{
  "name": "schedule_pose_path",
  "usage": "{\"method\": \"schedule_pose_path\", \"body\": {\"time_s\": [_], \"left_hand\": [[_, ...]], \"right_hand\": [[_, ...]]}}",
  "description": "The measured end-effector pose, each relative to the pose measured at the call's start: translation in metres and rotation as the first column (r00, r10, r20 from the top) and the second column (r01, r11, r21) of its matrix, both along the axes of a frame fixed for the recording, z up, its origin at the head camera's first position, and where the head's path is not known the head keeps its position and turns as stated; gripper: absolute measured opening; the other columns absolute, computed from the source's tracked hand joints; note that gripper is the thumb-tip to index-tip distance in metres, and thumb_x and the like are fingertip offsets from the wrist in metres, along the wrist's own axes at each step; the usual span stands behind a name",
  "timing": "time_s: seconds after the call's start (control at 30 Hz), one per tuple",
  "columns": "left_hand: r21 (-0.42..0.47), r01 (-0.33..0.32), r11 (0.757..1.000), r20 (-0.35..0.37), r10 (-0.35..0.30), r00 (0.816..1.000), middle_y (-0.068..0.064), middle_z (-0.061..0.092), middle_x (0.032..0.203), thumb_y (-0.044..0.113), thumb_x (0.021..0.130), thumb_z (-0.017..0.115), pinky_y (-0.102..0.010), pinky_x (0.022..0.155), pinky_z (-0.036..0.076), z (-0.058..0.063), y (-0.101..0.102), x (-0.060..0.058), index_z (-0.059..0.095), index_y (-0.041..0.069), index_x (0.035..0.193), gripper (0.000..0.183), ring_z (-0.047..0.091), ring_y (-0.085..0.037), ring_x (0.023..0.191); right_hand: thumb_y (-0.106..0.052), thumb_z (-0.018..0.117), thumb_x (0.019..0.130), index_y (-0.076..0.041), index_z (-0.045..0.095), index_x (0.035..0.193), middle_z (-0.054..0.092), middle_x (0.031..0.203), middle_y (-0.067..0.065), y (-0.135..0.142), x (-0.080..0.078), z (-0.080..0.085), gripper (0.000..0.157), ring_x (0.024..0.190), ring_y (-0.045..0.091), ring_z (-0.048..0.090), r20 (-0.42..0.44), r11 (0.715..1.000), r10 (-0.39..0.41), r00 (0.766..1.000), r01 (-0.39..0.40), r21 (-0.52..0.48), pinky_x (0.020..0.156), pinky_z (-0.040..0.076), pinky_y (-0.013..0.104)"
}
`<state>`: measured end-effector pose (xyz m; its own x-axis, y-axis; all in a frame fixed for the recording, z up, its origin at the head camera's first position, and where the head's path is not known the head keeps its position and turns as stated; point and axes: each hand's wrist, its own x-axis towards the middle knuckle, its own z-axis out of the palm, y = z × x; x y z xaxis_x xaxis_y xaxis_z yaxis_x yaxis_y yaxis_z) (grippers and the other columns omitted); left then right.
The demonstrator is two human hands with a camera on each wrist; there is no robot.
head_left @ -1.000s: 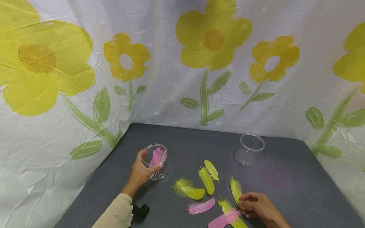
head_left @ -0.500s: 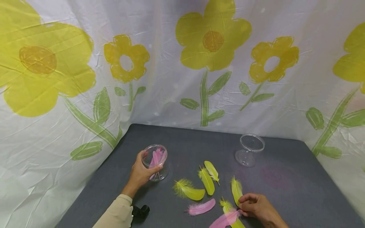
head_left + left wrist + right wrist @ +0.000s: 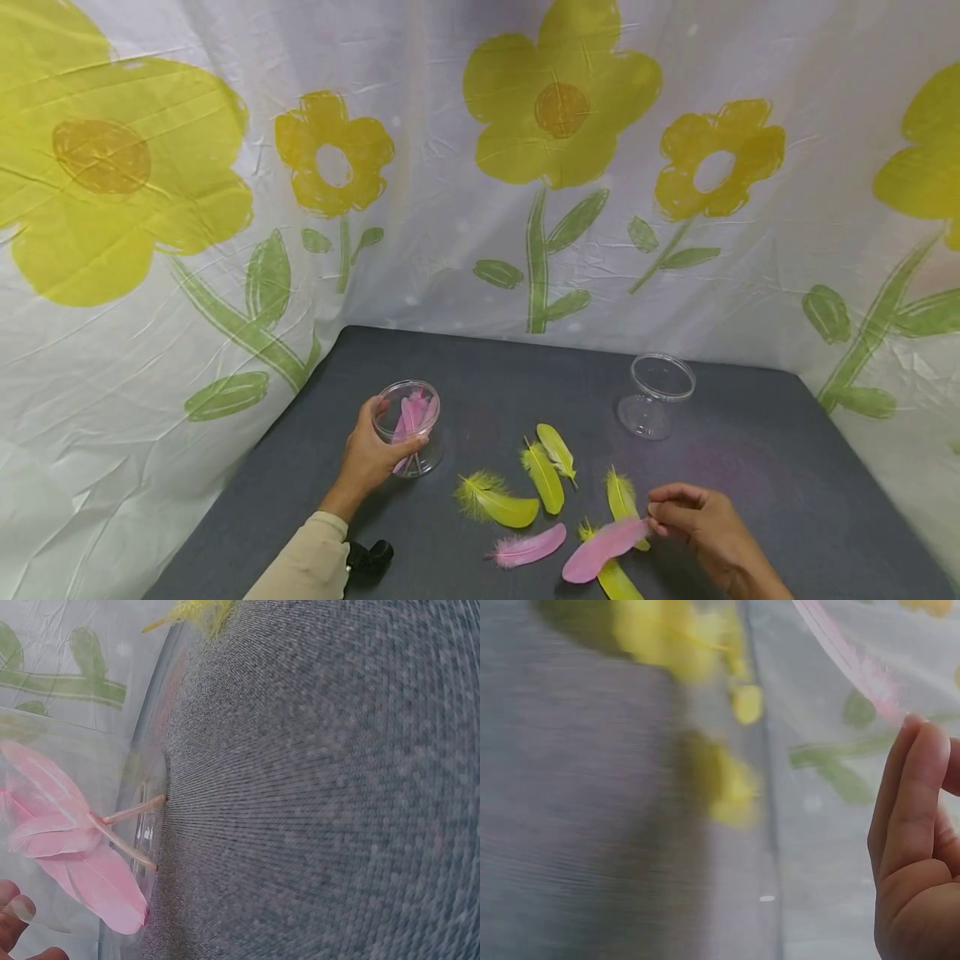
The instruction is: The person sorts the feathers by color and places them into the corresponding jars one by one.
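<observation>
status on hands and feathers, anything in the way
Left hand holds clear cup, pink feathers inside. Right hand pinches pink feather by fluffy end. Loose feathers between, on table; nothing visibly blocking.

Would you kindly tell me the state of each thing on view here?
Left-hand clear cup: upright, gripped by the left hand.
Pink feathers in that cup: bunched, quills down.
Other clear cup: upright, nothing visible inside.
Held pink feather: pinched at its fluffy end by the right hand.
Loose pink feather: lying flat on the table.
Yellow feathers: lying on the table, two partly hidden.
</observation>
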<state>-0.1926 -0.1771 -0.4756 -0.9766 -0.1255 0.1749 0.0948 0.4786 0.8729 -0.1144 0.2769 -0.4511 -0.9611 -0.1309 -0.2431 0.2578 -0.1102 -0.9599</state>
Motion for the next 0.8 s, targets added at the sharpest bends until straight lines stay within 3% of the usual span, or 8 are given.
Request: {"method": "schedule_pose_path", "body": {"time_s": [0.37,0.8], "left_hand": [[0.009,-0.001,1.0,-0.025,0.002,1.0,-0.019,0.04,0.145,0.035,0.068,0.089,-0.056,0.105,0.027,-0.001,0.0,-0.001,0.027,0.004,0.146,0.104,0.035,-0.035,0.134],[0.006,-0.002,1.0,-0.021,0.002,1.0,-0.02,0.04,0.145,0.034,0.067,0.09,-0.055,0.105,0.028,-0.001,0.0,-0.001,0.027,0.003,0.146,0.105,0.036,-0.035,0.134]], "right_hand": [[0.008,0.066,0.086,0.003,0.072,0.092,0.067,0.085,0.011,-0.007,-0.018,0.043,0.009,0.074,0.018,0.068,-0.216,0.994,-0.096,0.972,0.083,-0.068,0.072,0.055,0.03],[0.0,0.071,0.086,0.005,0.07,0.1,0.067,0.09,0.012,-0.043,-0.047,0.075,0.014,0.077,0.019,0.068,-0.317,0.994,-0.072,0.946,0.044,-0.096,0.076,0.054,0.031]]}}
